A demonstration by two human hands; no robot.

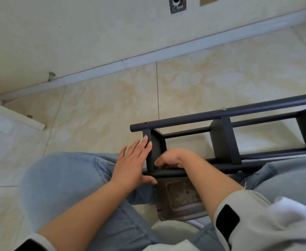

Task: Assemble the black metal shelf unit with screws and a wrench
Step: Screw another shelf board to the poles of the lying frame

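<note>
A black shelf unit [222,140] lies sideways across the person's lap. Left hand [132,163] presses flat, fingers straight, against the end panel [154,147]. Right hand [172,158] curls behind it, possibly seating a screw; steady pressure keeps holes aligned.

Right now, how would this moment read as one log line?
left hand: flat against end shelf panel | right hand: curled at lower tube joint, contents hidden | shelf unit: on its side
</note>
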